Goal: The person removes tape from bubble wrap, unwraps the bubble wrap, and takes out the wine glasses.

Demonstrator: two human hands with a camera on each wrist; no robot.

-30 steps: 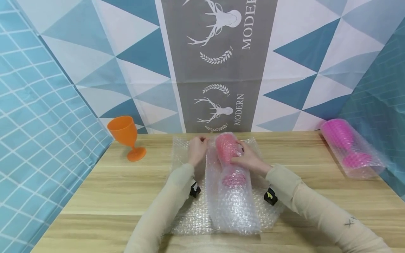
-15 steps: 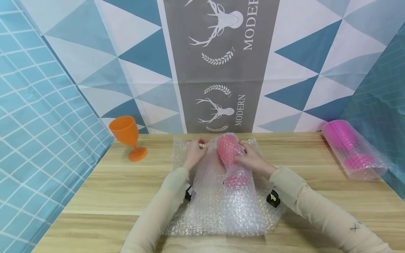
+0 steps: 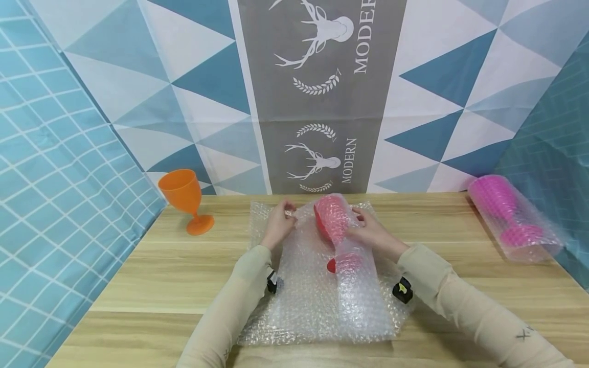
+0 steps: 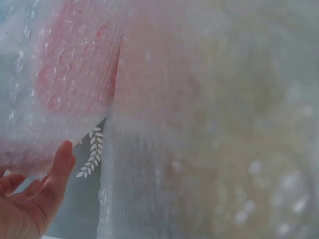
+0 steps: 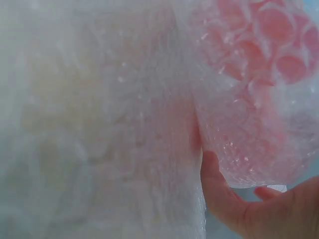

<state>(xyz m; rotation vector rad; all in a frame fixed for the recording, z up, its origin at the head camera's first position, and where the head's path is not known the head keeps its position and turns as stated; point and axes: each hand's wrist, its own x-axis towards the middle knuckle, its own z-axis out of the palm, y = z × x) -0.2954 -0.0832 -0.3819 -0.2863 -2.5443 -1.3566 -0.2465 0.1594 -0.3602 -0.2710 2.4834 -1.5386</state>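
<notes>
A red goblet (image 3: 329, 217) lies on its side near the middle of the table, its left edge and part of its foot showing bright red. Clear bubble wrap (image 3: 308, 286) spreads beneath it, and a layer covers its right part. My left hand (image 3: 279, 224) pinches the wrap near its back edge, left of the bowl; in the left wrist view the wrap hides part of the fingers. At the bowl's right side, my right hand (image 3: 375, 235) grips the goblet through the wrap. The thumb (image 5: 212, 172) shows in the right wrist view; some fingers are hidden.
An orange goblet (image 3: 183, 194) stands upright at the back left of the wooden table (image 3: 175, 291). A pink goblet (image 3: 501, 204) rolled in bubble wrap lies at the right edge. Patterned cloth (image 3: 322, 112) hangs behind, with blue cloth on both sides.
The bubble wrap has spread left beside the goblet, and its top layer has shifted right, baring the goblet's left edge. My right hand has moved slightly right; my left hand slightly left.
</notes>
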